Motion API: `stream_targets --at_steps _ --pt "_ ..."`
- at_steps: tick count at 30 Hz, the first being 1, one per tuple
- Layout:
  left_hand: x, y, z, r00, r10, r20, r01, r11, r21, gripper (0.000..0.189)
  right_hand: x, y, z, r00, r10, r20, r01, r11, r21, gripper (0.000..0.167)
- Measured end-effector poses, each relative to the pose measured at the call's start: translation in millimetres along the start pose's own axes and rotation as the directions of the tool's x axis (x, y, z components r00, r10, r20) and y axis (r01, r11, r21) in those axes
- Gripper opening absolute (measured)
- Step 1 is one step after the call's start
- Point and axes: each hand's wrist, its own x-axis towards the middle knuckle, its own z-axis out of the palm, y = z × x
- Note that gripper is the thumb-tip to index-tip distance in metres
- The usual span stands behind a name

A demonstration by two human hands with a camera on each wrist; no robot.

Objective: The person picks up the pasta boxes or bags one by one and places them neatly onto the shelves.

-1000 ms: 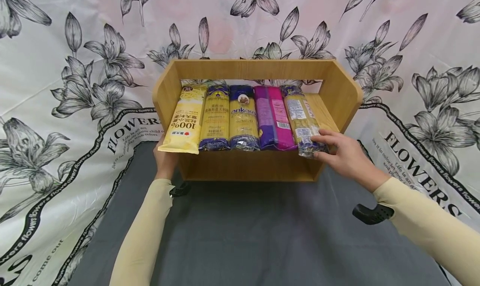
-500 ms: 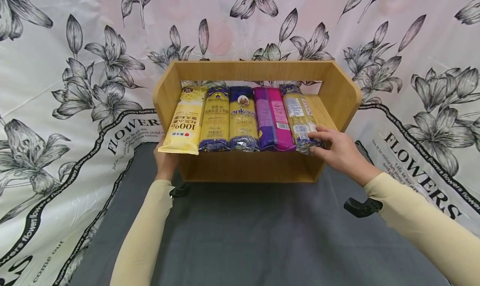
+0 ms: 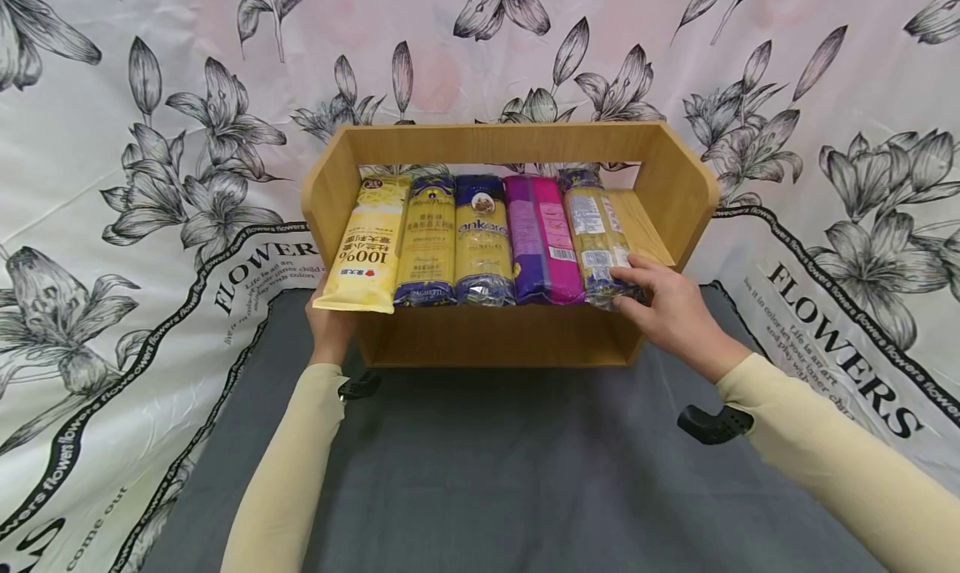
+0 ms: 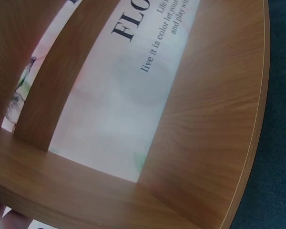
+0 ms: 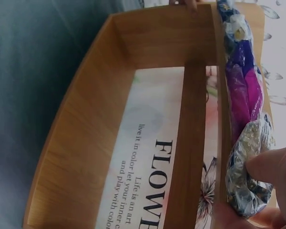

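Observation:
My right hand (image 3: 671, 314) pinches the near end of a clear-and-blue spaghetti pack (image 3: 596, 231), with the thumb on the crinkled wrapper in the right wrist view. That pack lies on the upper board of a small wooden shelf (image 3: 498, 337), rightmost in a row. To its left lie a purple-pink pack (image 3: 543, 239), a blue-topped pack (image 3: 483, 239), a yellow-and-blue spaghetti pack (image 3: 427, 239) and a pale yellow pack (image 3: 363, 248). At the shelf's left side, my left hand (image 3: 330, 327) grips the side panel, partly hidden under the pale yellow pack; its fingertips (image 5: 183, 3) show at the panel's edge.
A bare strip of the upper board (image 3: 641, 223) shows right of the packs. The shelf has a lower compartment and stands on a grey cloth (image 3: 487, 464). Floral fabric (image 3: 187, 22) hangs behind and on both sides.
My right hand has moved slightly left and pushed the rightmost spaghetti pack's near end left and inward, closer to the purple-pink pack. My left hand stays on the shelf's side.

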Motion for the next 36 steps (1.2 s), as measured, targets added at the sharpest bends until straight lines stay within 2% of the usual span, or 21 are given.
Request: stream_targets --at_steps 8,16,26,30,33,36 --pt "-0.6 0.7 -1.7 1.000 -0.019 0.008 0.020 0.997 -0.069 0.048 2.3 1.5 -3.9 1.000 -0.025 0.008 0.025 1.000 0.017 0.043" --pt "1.6 -0.6 -0.1 1.000 -0.005 0.008 0.005 0.995 0.095 0.052 -2.0 7.8 -3.9 0.998 -0.063 -0.004 0.063 0.998 0.013 0.040" --pt "1.9 -2.7 2.5 1.000 0.019 0.004 -0.019 0.996 0.087 0.050 -2.0 11.7 -2.5 0.996 -0.081 -0.026 0.081 0.997 0.011 0.040" --pt "-2.5 -7.7 -1.3 0.999 0.011 0.050 -0.018 0.991 0.135 0.050 -6.8 15.1 1.0 0.996 -0.081 -0.025 0.080 0.997 -0.008 0.044" --pt "-9.1 -12.2 -7.6 0.993 0.008 0.116 -0.032 0.977 0.209 0.046 -15.7 18.9 3.2 0.995 -0.081 -0.066 0.080 0.997 -0.012 0.049" --pt "-17.6 -15.5 -17.2 0.983 0.008 0.181 -0.056 0.964 0.260 0.042 -26.8 23.3 2.7 0.994 -0.042 -0.100 0.043 0.999 0.001 0.054"
